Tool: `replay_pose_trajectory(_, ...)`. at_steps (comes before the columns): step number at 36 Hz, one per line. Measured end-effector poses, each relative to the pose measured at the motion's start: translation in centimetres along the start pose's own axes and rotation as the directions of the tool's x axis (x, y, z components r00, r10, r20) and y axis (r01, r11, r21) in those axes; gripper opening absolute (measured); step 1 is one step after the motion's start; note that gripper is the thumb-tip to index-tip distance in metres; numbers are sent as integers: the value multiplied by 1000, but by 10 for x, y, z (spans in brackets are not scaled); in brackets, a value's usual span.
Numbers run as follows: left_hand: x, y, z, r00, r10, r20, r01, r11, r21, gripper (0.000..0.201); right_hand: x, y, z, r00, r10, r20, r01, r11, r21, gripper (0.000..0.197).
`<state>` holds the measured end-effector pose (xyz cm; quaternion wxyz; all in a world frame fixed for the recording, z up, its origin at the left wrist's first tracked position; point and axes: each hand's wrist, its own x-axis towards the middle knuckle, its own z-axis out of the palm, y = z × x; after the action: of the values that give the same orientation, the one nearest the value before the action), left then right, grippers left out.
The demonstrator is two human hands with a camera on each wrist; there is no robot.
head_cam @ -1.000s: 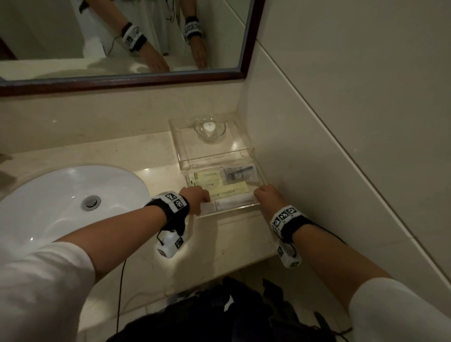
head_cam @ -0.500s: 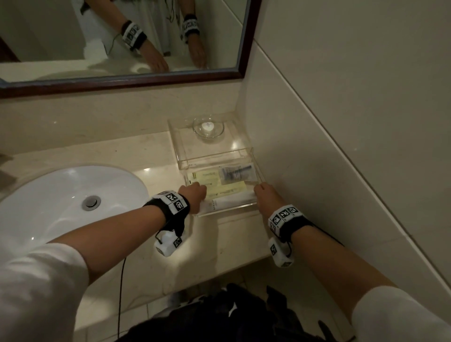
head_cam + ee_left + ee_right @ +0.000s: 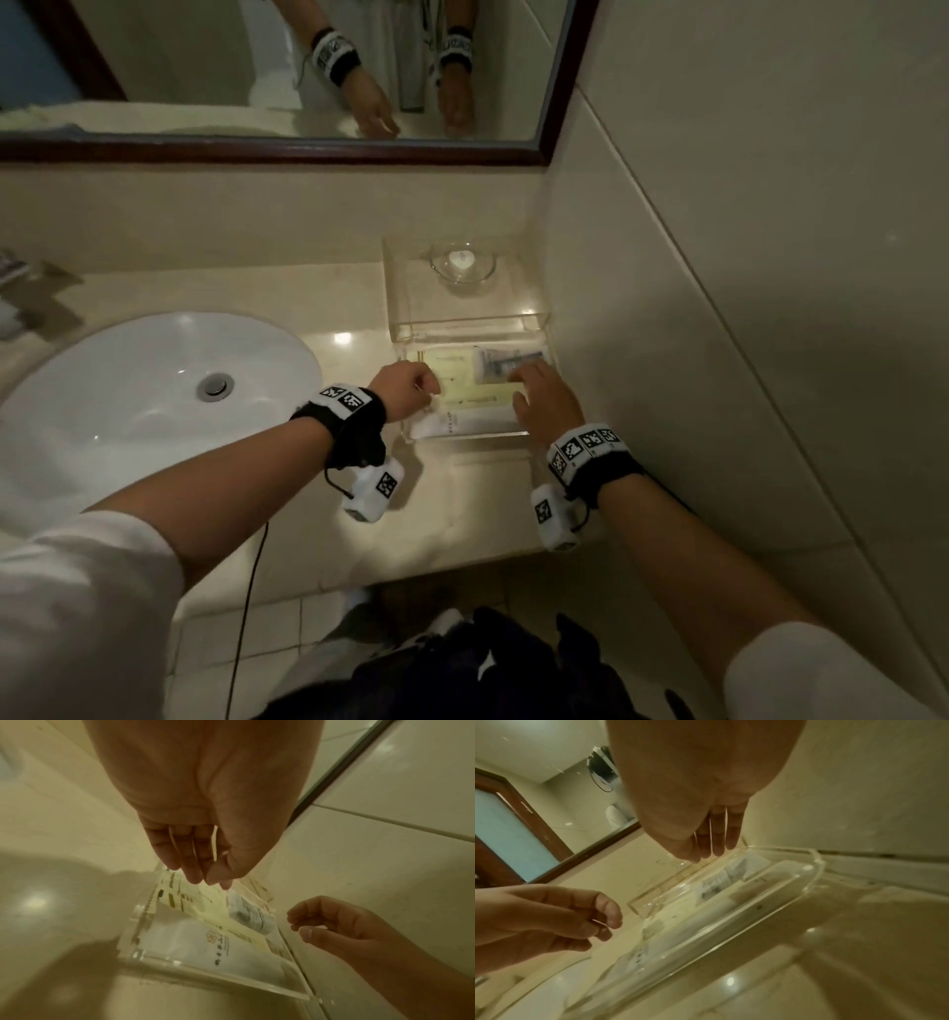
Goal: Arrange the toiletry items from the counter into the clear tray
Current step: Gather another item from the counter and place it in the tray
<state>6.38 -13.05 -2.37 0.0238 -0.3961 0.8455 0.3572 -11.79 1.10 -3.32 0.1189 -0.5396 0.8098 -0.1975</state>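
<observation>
Clear acrylic catches the light here: the clear tray (image 3: 470,437) sits on the beige stone tabletop (image 3: 452,503), tucked near the right-hand wall and just in front of a taller clear stand (image 3: 405,288) that carries a small glass dish (image 3: 463,263). Inside the tray, flat on the bottom, lie a white sachet (image 3: 462,422) with dark print along the front edge, a pale yellow packet (image 3: 475,393) behind it, and a grey-and-white printed sachet (image 3: 500,366) toward the back right. The left hand (image 3: 405,393) is over the tray's left end, fingers loosely curled and close together, and the left wrist view shows nothing between them. The right hand (image 3: 544,406) hovers over the tray's right end, fingers fairly straight and pointing down into it, tips close to the grey sachet; whether they touch it I can't tell, and nothing is gripped. Off to the left, a white basin (image 3: 149,406) with a metal drain (image 3: 215,386), and up top a dark-framed mirror (image 3: 557,103) reflects both banded wrists.
</observation>
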Motion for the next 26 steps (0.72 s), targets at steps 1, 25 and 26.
replay_pose_trajectory(1, -3, -2, 0, 999, -23, -29, 21, 998, -53, 20, 3, -5, 3, 1000, -23, -7, 24, 999, 23, 27)
replay_pose_trajectory(25, -83, -138, -75, 896, -414, -161, 143, 611, -778, 11, 59, -168, 70, 921, -366, 135, 338, 921, 192, 19)
replay_pose_trajectory(26, -88, -150, -81, 884, -438, -162, 144, 586, -797, 12, 61, -180, 76, 918, -367, 152, 339, 923, 185, 19)
